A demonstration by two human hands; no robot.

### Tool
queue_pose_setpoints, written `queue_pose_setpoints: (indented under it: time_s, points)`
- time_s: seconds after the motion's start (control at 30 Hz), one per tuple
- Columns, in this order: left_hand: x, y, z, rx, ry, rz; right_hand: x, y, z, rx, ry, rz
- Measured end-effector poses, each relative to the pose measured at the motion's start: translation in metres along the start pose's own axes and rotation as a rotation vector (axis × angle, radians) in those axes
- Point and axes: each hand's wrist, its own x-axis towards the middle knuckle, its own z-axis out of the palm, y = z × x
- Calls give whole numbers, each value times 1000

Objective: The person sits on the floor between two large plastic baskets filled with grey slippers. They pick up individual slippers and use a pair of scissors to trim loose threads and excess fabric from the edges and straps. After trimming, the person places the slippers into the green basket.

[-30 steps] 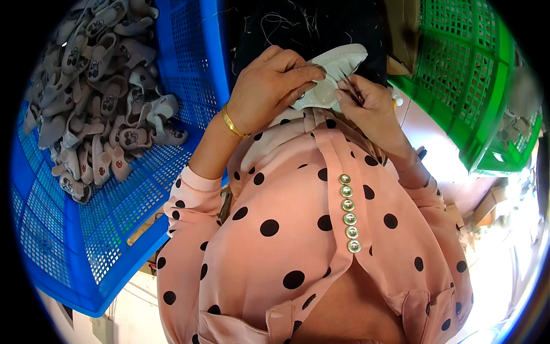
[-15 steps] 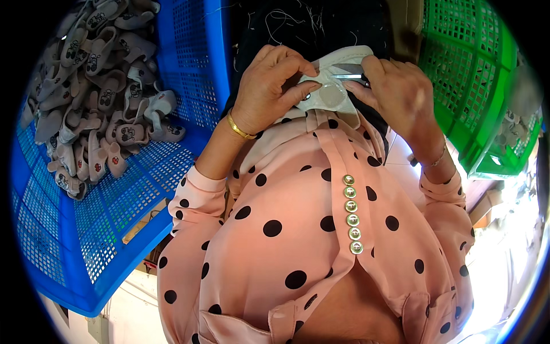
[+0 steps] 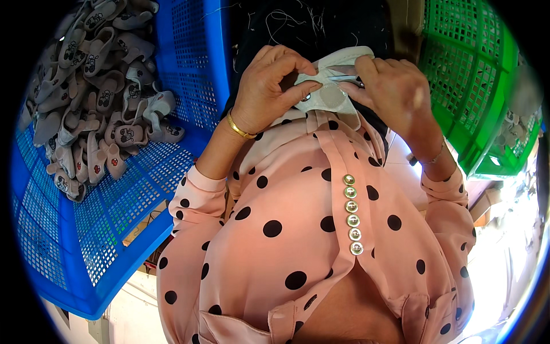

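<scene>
We note the left hand (image 3: 269, 86) held low over the lap (image 3: 321, 37), knuckles raised, thumb and forefinger clamped on the left edge of a pale shoe (image 3: 334, 101). Right hand (image 3: 398, 94) angled in from the other side, back upward, fingers curled around a slim metal tool (image 3: 342, 78), its bright blade pointing left across the shoe. We place the shoe between both hands, at the lower edge of the dotted blouse (image 3: 275, 189). Off-white, far rim curved and stitched, a round patch nearer us. Left: blue basket (image 3: 192, 69), grey shoes (image 3: 106, 94) heaped away from its near corner
</scene>
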Motion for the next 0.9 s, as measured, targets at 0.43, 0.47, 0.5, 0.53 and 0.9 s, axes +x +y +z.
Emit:
queue_pose_setpoints:
  time_s: [0.43, 0.47, 0.5, 0.53, 0.9]
  points:
    - [4, 10, 8, 150, 104, 207, -21, 2, -6, 165, 31, 188]
    - [6, 11, 8, 168, 100, 233, -22, 3, -9, 119, 14, 173]
    - [8, 11, 8, 186, 103, 262, -21, 3, -10, 117, 20, 160]
    - [10, 10, 8, 208, 106, 290, -21, 3, -11, 118, 28, 145]
    - [18, 17, 13, 363, 149, 403, -11, 1, -12, 72, -106, 85]
